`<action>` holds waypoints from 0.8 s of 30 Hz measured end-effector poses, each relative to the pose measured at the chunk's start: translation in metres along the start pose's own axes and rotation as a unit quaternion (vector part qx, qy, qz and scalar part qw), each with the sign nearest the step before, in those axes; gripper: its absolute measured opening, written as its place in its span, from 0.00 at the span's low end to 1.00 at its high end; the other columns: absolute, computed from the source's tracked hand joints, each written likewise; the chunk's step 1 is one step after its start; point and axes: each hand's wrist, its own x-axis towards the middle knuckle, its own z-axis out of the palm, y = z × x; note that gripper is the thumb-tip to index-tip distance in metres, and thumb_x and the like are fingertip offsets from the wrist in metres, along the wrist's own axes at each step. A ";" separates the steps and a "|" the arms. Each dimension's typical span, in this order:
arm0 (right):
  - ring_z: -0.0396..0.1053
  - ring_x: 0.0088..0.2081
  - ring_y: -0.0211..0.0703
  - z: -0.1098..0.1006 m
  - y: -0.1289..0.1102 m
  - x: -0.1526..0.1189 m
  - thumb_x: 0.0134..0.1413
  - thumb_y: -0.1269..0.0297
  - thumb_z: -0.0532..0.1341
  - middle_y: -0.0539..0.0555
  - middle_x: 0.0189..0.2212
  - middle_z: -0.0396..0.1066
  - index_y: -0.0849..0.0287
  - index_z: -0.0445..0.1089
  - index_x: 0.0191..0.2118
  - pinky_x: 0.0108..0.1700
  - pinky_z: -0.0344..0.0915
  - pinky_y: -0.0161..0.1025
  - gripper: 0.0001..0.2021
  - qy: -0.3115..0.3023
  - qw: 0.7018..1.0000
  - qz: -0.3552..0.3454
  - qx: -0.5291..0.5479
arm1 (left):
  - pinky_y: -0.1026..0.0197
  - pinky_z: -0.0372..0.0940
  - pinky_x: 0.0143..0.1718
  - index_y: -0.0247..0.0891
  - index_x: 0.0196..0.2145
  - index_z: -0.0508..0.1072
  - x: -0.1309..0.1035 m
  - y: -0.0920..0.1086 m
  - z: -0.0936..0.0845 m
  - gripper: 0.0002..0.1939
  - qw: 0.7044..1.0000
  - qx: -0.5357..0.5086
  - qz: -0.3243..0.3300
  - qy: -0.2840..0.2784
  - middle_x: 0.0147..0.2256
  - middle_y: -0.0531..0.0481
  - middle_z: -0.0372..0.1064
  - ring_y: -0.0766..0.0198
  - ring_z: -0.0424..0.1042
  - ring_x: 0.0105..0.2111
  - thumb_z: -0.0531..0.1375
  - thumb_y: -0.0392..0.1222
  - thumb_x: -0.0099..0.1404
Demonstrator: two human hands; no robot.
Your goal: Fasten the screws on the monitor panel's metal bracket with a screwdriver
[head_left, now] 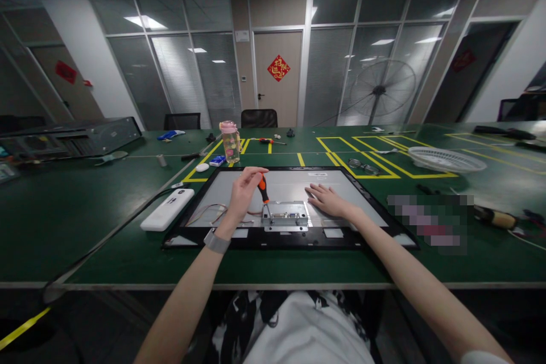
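My left hand (244,194) grips the top of an orange-and-black screwdriver (264,189), which stands nearly upright, slightly tilted. Its tip meets the left part of a metal bracket (285,217) with connector ports, though the exact contact point is too small to make out. The bracket sits on the back of a flat display panel (285,183) with a black frame, lying on the table. My right hand (327,200) rests flat on the panel's grey surface, to the right of the bracket, fingers stretched out. Thin wires (209,211) run from the bracket's left side across the panel.
A white power bank (168,210) lies left of the panel. Behind stand a pink-lidded bottle (230,143) and a blue box (217,161). Glasses (363,167) and a white basket (446,160) lie at the right. A metal computer case (85,136) sits far left.
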 end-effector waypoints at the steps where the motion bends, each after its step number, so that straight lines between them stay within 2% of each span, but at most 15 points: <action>1: 0.41 0.67 0.60 0.000 0.000 0.000 0.62 0.49 0.41 0.58 0.67 0.44 0.54 0.49 0.66 0.62 0.43 0.62 0.30 -0.001 1.000 -0.002 0.001 | 0.64 0.63 0.36 0.37 0.37 0.77 0.000 0.001 0.000 0.12 1.000 0.022 0.006 0.003 0.34 0.48 0.71 0.65 0.69 0.32 0.60 0.47 0.63; 4: 0.41 0.67 0.60 0.001 0.001 0.001 0.63 0.48 0.41 0.58 0.67 0.43 0.55 0.48 0.67 0.62 0.43 0.62 0.30 -0.002 1.000 -0.003 0.003 | 0.64 0.63 0.37 0.38 0.41 0.77 0.000 0.001 -0.001 0.13 0.999 0.037 0.001 0.000 0.33 0.49 0.71 0.65 0.70 0.32 0.60 0.47 0.63; 8: 0.41 0.67 0.60 0.001 0.001 0.001 0.63 0.48 0.41 0.58 0.67 0.44 0.56 0.48 0.67 0.62 0.43 0.62 0.31 0.000 1.000 -0.001 0.001 | 0.61 0.64 0.42 0.36 0.44 0.75 0.000 -0.001 -0.001 0.17 0.999 -0.044 -0.025 -0.019 0.36 0.45 0.73 0.60 0.71 0.38 0.56 0.49 0.66; 14: 0.41 0.67 0.60 0.001 0.001 0.000 0.63 0.48 0.41 0.58 0.67 0.44 0.56 0.49 0.67 0.62 0.44 0.62 0.31 -0.001 1.000 -0.004 0.000 | 0.64 0.63 0.39 0.38 0.41 0.77 0.000 -0.001 -0.001 0.13 0.999 0.042 0.000 0.005 0.34 0.49 0.71 0.63 0.69 0.34 0.60 0.48 0.63; 19: 0.41 0.67 0.60 0.000 0.000 0.000 0.63 0.48 0.41 0.58 0.67 0.44 0.57 0.49 0.67 0.62 0.44 0.61 0.31 0.000 1.000 -0.002 -0.003 | 0.60 0.63 0.43 0.36 0.45 0.75 0.000 -0.002 0.000 0.16 0.999 -0.040 -0.023 -0.019 0.36 0.45 0.72 0.59 0.71 0.40 0.56 0.47 0.66; 24: 0.41 0.67 0.59 -0.002 -0.001 -0.001 0.62 0.48 0.41 0.57 0.67 0.44 0.55 0.49 0.67 0.62 0.44 0.61 0.31 -0.003 1.000 0.004 0.000 | 0.64 0.63 0.39 0.39 0.41 0.77 0.000 0.002 0.001 0.12 0.999 0.035 0.003 -0.002 0.36 0.49 0.70 0.63 0.69 0.35 0.61 0.46 0.62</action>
